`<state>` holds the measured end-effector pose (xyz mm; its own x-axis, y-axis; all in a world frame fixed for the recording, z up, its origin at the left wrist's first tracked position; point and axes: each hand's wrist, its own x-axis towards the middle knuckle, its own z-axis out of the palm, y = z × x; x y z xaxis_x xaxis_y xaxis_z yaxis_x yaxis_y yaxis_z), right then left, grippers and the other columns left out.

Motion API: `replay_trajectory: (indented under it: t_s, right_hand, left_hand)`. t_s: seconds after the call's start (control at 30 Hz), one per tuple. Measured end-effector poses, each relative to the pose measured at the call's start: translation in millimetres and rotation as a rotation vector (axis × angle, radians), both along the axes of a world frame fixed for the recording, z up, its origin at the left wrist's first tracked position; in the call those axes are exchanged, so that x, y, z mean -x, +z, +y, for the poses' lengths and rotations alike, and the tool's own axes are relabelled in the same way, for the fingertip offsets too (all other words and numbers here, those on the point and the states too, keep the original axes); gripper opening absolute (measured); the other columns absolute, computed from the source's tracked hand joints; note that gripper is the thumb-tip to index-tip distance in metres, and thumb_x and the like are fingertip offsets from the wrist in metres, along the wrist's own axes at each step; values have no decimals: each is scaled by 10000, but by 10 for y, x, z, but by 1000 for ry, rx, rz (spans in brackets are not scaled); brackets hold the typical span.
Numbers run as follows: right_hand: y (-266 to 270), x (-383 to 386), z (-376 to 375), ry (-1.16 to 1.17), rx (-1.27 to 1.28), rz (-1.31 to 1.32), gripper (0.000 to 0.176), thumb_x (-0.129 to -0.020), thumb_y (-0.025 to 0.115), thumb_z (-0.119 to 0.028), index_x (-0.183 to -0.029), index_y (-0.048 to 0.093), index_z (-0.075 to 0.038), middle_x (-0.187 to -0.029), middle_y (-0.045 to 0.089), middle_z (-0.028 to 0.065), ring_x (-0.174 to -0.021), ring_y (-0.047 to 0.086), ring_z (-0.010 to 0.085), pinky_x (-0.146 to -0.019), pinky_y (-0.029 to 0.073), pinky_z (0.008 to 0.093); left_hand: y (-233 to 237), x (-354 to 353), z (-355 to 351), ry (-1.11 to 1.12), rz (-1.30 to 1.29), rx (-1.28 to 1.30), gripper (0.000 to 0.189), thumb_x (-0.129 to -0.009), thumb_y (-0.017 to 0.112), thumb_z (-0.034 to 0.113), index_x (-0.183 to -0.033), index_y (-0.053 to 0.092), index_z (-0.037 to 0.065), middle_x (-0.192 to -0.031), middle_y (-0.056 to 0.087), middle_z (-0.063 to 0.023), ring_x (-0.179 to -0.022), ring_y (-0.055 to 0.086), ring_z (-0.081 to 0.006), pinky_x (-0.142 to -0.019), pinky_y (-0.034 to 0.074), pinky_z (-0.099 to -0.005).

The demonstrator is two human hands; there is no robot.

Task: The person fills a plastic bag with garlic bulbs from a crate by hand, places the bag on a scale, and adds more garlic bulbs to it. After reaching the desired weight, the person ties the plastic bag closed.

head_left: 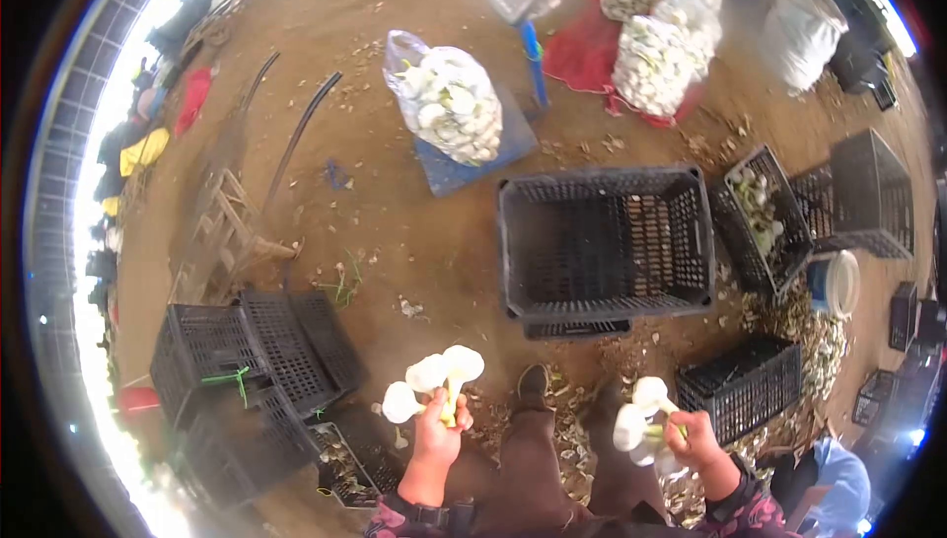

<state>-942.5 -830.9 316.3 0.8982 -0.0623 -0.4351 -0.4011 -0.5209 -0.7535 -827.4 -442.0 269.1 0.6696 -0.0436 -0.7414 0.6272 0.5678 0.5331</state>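
My left hand (440,428) is closed around the stems of several white garlic bulbs (427,372), which stick up above the fist. On the other side, my right hand (694,437) grips the stems of another bunch of garlic bulbs (648,395), their heads pointing left. Both bunches are held up off the floor, in front of my legs. Beyond them stands a large black plastic crate (604,242) whose slatted bottom shows. A clear plastic bag of garlic (456,109) sits on the blue platform of a scale (434,175).
Stacked black crates (247,351) stand at left, beside a wooden stool (222,227). At right are a crate with greenish scraps (758,208), a white bucket (840,284) and an overturned crate (745,385). Bagged garlic (656,60) rests on red netting. Peelings litter the dirt floor.
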Motion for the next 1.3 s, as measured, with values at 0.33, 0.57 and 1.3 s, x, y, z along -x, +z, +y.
replay_trajectory:
  t_s: [0.33,0.57,1.3]
  right_hand:
    - [81,-3184,717,211,-427,-471,170,-840,593,-124,-721,555,-9,-584,509,162,-497,530,309,-493,413,355]
    - [-29,-5426,1865,1,-474,-591,172,-895,538,-123,-783,575,2,-616,510,72,-598,493,101,-548,415,301]
    - [-1301,-7424,2409,-603,393,-37,418,-896,515,-355,-869,664,35,-808,651,281,-802,636,440,-766,498,494]
  left_hand:
    - [521,-1052,425,38,-152,-138,195,-934,543,358,-899,532,167,-837,583,-91,-564,500,-170,-545,373,-329]
    - [-253,-2929,862,-196,-122,59,247,-959,529,224,-1177,499,113,-878,589,-63,-598,505,-146,-563,398,-297]
    - [-110,-5354,1167,-772,-168,-116,287,-908,577,192,-1161,539,63,-829,576,-26,-625,509,-104,-543,408,-248]
